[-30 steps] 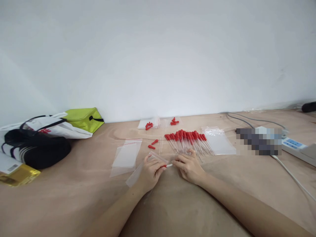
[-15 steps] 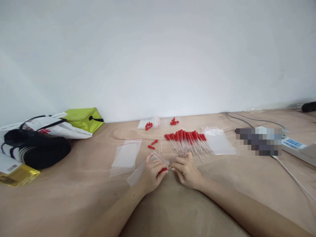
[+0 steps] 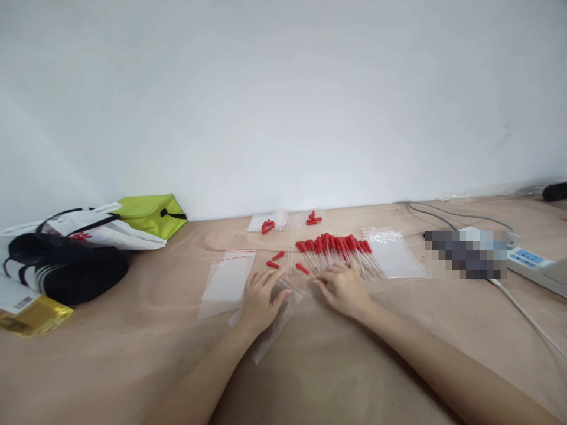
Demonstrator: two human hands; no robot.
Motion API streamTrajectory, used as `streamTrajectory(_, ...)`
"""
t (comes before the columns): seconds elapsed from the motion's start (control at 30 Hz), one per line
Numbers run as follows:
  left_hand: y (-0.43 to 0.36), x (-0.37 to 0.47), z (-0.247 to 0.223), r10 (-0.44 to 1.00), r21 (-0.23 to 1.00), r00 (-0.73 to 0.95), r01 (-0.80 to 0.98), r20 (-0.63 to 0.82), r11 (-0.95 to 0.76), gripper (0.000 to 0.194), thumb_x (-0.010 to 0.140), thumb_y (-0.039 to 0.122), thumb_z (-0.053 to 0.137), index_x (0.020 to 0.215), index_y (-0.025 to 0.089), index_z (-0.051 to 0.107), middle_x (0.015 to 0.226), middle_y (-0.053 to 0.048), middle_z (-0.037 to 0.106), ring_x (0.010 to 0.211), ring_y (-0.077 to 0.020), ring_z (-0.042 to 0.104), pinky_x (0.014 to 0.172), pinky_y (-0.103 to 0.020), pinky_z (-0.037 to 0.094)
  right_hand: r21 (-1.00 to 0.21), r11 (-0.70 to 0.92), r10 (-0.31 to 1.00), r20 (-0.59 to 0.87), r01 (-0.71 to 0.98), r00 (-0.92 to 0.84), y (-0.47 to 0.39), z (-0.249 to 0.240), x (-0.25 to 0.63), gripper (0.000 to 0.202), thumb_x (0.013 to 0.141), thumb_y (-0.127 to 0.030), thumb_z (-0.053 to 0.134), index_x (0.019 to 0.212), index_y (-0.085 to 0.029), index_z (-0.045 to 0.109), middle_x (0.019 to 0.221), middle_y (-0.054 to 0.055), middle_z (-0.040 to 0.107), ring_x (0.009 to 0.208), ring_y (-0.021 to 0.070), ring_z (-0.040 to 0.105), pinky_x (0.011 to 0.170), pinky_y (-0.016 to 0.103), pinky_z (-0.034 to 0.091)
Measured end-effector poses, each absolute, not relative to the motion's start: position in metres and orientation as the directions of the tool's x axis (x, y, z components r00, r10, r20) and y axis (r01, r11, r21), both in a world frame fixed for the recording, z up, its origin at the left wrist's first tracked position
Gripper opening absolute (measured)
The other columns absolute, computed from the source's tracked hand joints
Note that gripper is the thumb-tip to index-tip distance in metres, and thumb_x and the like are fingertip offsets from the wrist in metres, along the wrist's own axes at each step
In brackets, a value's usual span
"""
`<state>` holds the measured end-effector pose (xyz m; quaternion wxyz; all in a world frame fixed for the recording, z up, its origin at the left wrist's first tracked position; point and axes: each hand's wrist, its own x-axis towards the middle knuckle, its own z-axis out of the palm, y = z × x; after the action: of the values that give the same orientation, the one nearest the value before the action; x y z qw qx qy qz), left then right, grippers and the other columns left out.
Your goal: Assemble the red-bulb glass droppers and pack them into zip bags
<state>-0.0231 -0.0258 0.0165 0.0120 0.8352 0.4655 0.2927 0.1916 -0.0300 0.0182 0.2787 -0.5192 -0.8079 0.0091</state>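
My left hand (image 3: 263, 302) has its fingers spread and rests over a clear zip bag (image 3: 281, 321), touching it. My right hand (image 3: 346, 289) lies at the near tips of a row of droppers with red rubber bulbs and thin clear tubes (image 3: 334, 245); its thumb stands apart from the bent fingers, and no held thing shows. A single red rubber bulb (image 3: 302, 268) lies between the hands, just beyond them. Two more red bulbs (image 3: 278, 255) lie further left, beside thin clear tubes (image 3: 289, 258).
Flat clear bags (image 3: 225, 286) lie left; more bags (image 3: 394, 254) lie right of the droppers. Red bulbs (image 3: 268, 225) sit on bags near the wall. A black cap (image 3: 84, 271), a green bag (image 3: 153, 212) and a power strip (image 3: 531, 262) with cables stand at the sides.
Both hands have moved apart; the red-bulbed piece they held between them is out of the left hand. A red bulb now lies beyond them. The left fingers have spread over the bag.
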Motion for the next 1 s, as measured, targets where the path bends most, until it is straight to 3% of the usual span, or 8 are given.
streamTrajectory(0.13, -0.024, -0.024, 0.008, 0.808, 0.384, 0.418, 0.725, 0.416, -0.573, 0.03, 0.079, 0.024, 0.053, 0.109, 0.019, 0.054, 0.109, -0.009, 0.057, 0.101, -0.0236, 0.052, 0.086, -0.04, 0.042, -0.437, 0.15, 0.913, 0.406, 0.887, 0.046, 0.0, 0.024, 0.187, 0.017, 0.078, -0.029, 0.048, 0.085, -0.02, 0.06, 0.07, 0.001, 0.065, 0.071, 0.0171, 0.054, 0.069, 0.03, 0.02)
streamTrajectory(0.33, -0.024, -0.024, 0.006, 0.801, 0.425, 0.453, 0.684, 0.391, -0.594, 0.018, 0.08, 0.021, 0.051, 0.096, 0.02, 0.059, 0.099, -0.006, 0.06, 0.094, -0.0206, 0.056, 0.083, -0.036, 0.045, -0.339, -0.066, 0.937, 0.302, 0.938, 0.175, 0.03, 0.023, 0.164, 0.016, 0.076, -0.026, 0.046, 0.082, -0.017, 0.058, 0.07, 0.006, 0.065, 0.07, 0.0193, 0.057, 0.07, 0.033, 0.019)
streamTrajectory(0.47, -0.024, -0.024, 0.007, 0.798, 0.407, 0.469, 0.69, 0.379, -0.599, 0.017, 0.081, 0.021, 0.05, 0.094, 0.02, 0.06, 0.097, -0.005, 0.061, 0.092, -0.0203, 0.056, 0.082, -0.036, 0.045, -0.291, -0.064, 0.945, 0.29, 0.954, 0.152, 0.031, 0.019, 0.162, 0.019, 0.078, -0.029, 0.045, 0.079, -0.017, 0.059, 0.073, 0.008, 0.066, 0.073, 0.0207, 0.057, 0.072, 0.034, 0.019)
streamTrajectory(0.73, -0.027, -0.021, 0.009, 0.791, 0.307, 0.477, 0.742, 0.382, -0.596, 0.016, 0.082, 0.025, 0.05, 0.091, 0.019, 0.061, 0.093, -0.006, 0.065, 0.083, -0.02, 0.06, 0.074, -0.033, 0.047, -0.298, 0.089, 0.948, 0.317, 0.951, 0.01, 0.019, 0.026, 0.133, 0.028, 0.079, -0.035, 0.043, 0.075, -0.017, 0.063, 0.075, 0.008, 0.067, 0.076, 0.0214, 0.057, 0.075, 0.037, 0.022)
streamTrajectory(1.0, -0.028, -0.022, 0.015, 0.794, 0.329, 0.484, 0.73, 0.369, -0.598, 0.029, 0.089, 0.026, 0.036, 0.08, 0.018, 0.062, 0.081, -0.005, 0.064, 0.076, -0.0177, 0.06, 0.069, -0.03, 0.046, -0.306, -0.004, 0.976, 0.207, 0.952, 0.07, 0.024, 0.028, 0.111, 0.031, 0.076, -0.035, 0.045, 0.073, -0.013, 0.065, 0.074, 0.013, 0.067, 0.073, 0.0235, 0.059, 0.079, 0.04, 0.023)
